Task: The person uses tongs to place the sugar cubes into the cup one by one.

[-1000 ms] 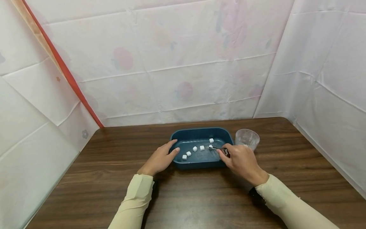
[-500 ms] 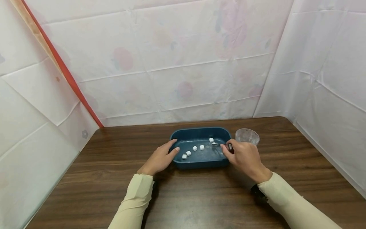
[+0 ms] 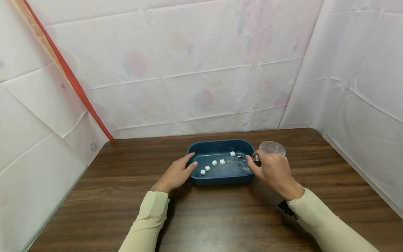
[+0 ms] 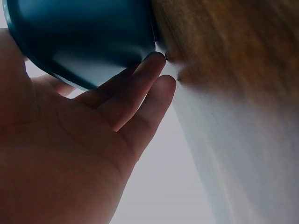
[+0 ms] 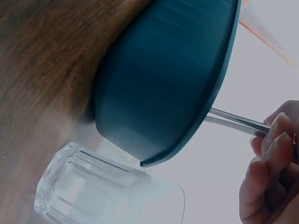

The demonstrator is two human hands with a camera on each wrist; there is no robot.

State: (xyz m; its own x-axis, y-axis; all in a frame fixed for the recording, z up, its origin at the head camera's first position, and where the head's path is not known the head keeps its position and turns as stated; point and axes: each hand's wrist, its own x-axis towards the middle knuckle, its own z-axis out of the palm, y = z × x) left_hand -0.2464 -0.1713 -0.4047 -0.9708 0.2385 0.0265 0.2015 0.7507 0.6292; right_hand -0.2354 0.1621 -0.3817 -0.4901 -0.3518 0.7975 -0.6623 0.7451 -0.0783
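A dark blue tray stands on the table with several small white cubes in it. My left hand holds its left end, thumb and index finger over the rim. The other fingers of the left hand lie against the outside wall in the left wrist view. With my right hand I pinch metal tweezers, which reach over the right rim in the right wrist view. At their tips in the head view is a white cube, low in the tray. Another white cube lies just left of it.
Right of the tray stands a clear drinking glass, partly hidden by my right hand. It is close to the tray's outer wall in the right wrist view. A white patterned sheet hangs behind and beside the brown wooden table.
My right hand has moved right and slightly away from me, drawing the tweezers and the white cube at their tips toward the tray's right end. The left hand stays in place.
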